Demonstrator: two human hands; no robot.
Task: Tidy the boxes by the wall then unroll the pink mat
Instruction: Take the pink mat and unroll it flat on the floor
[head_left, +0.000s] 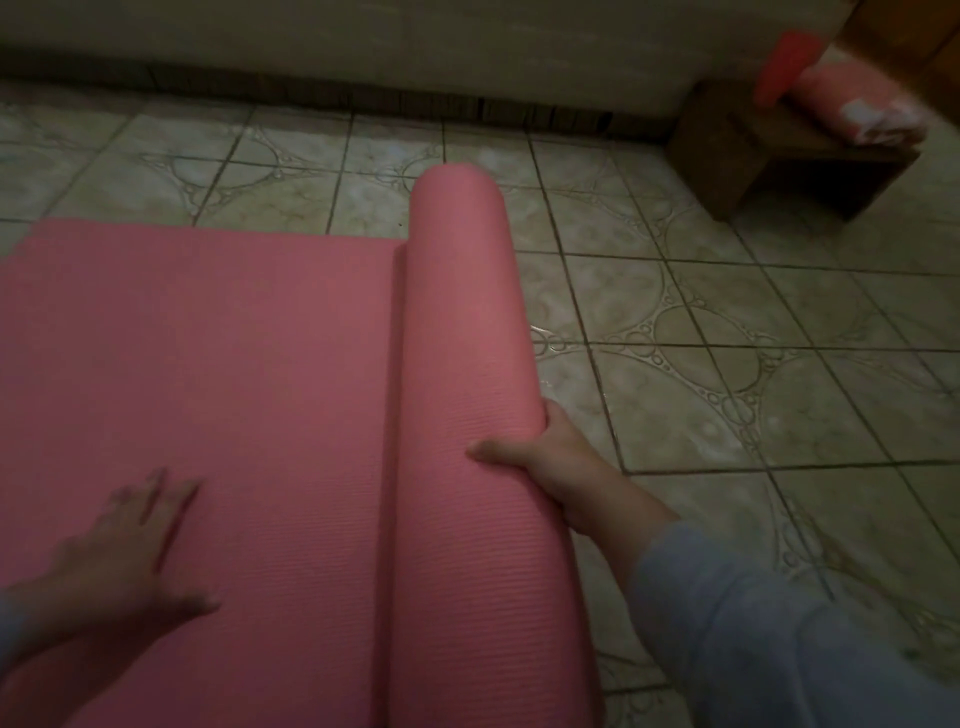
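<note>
nearest the lens, at about seven o'clock, the left hand (124, 545) lies flat on the unrolled part of the pink mat (208, 389), fingers straight and spread toward twelve o'clock, pinning the sheet and gripping nothing; it is motion-blurred, so how hard it presses cannot be told. moving rightward, the flat sheet ends at a shadowed crease where the roll (467, 364) begins. the roll's long axis runs from six o'clock up toward twelve o'clock, leaning a little left at the far end, so it lies square across the direction it has to travel. on its right flank, at about four o'clock, the right hand (545, 457) grasps the roll, thumb laid over the top and fingers tucked out of sight on the far side, the grey sleeve (753, 623) trailing toward five o'clock. that hand is the one touching the roll, on the side where bare tiled floor (727, 338) opens toward three o'clock, so the coming move is likely a pull of the roll toward three o'clock while the left hand anchors the sheet. farther off at two o'clock a low wooden bench (753, 156) carries a pink bundle (857, 104), well apart from the roll's path.
</note>
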